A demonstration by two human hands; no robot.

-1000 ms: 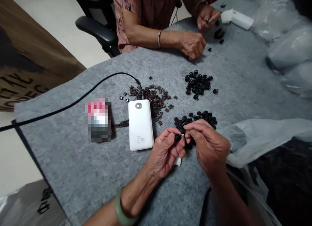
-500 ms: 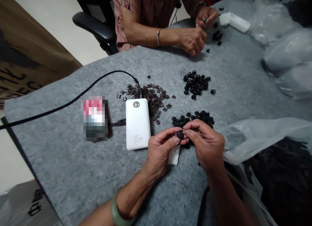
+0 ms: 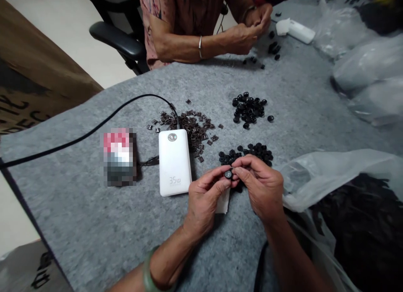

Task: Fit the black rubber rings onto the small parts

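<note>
Between thumb and fingers, my left hand (image 3: 204,197) pinches a small round black piece (image 3: 228,174). My right hand (image 3: 262,185) touches the piece's upper right side, its thumb and forefinger closed on a thin, light-coloured item (image 3: 232,168) too small to name. Just beyond my fingertips lies a pile of black round pieces (image 3: 258,151), with another pile of black rings (image 3: 248,107) farther back. A white paper (image 3: 223,203) shows under my hands. Left of them are a white power bank (image 3: 174,162) and many small brown clips (image 3: 195,128).
A black cable (image 3: 94,128) crosses the table (image 3: 126,225) to the power bank. A blurred-out box (image 3: 119,157) lies at left. An open plastic bag (image 3: 302,187) of black pieces stands at right. Across the table, a person's hands (image 3: 248,34) work near a white device (image 3: 300,32).
The round piece in my left hand has turned and shows a lighter centre. The other person's hands have come together. The whole view has shifted slightly.
</note>
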